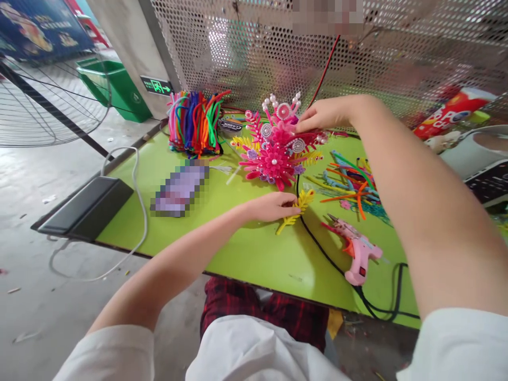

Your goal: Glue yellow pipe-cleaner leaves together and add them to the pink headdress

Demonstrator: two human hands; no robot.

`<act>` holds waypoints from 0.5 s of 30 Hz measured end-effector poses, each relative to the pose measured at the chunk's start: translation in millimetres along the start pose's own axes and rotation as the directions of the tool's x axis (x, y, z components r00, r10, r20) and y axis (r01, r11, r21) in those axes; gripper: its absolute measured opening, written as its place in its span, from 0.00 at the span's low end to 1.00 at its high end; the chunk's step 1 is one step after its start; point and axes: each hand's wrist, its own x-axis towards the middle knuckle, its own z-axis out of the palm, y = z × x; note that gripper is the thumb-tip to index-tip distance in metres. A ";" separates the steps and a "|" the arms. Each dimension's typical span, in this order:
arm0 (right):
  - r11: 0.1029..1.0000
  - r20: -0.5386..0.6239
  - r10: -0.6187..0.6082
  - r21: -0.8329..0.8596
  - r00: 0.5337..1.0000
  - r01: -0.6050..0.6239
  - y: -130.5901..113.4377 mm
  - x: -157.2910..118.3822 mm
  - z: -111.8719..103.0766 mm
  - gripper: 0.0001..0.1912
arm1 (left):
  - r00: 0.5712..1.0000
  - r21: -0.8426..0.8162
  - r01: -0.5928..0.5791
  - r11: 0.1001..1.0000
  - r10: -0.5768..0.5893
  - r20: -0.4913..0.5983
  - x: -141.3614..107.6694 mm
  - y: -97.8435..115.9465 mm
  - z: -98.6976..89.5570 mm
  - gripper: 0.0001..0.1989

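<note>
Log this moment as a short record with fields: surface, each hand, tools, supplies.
surface: green table in front of a perforated metal screen
left hand: left hand rests on a yellow pipe-cleaner leaf
right hand: right hand touches the top of the pink flower ornament
tools: pink glue gun lies on the table, its black cord running past the left hand
supplies: bundle of coloured pipe cleaners at the back left; loose pipe-cleaner pieces to the right

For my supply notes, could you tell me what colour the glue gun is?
The glue gun is pink, seen best in the head view.
</note>
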 end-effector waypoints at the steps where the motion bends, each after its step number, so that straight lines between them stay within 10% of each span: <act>1: 1.000 0.015 -0.008 -0.024 1.000 0.008 0.8 2.1 -0.7 0.21 | 1.000 0.000 0.002 1.000 -0.002 -0.001 0.1 -0.2 -0.1 0.18; 7: 0.994 0.072 0.108 -0.024 0.992 -0.106 -8.4 5.9 -1.9 0.08 | 1.000 0.004 0.025 1.000 -0.025 0.001 -1.1 2.6 -0.9 0.15; 15: 0.925 -0.047 -0.047 -0.378 0.998 0.026 -35.1 -9.2 -0.6 0.08 | 0.997 0.023 0.074 0.997 -0.074 0.010 -2.4 8.0 -1.5 0.12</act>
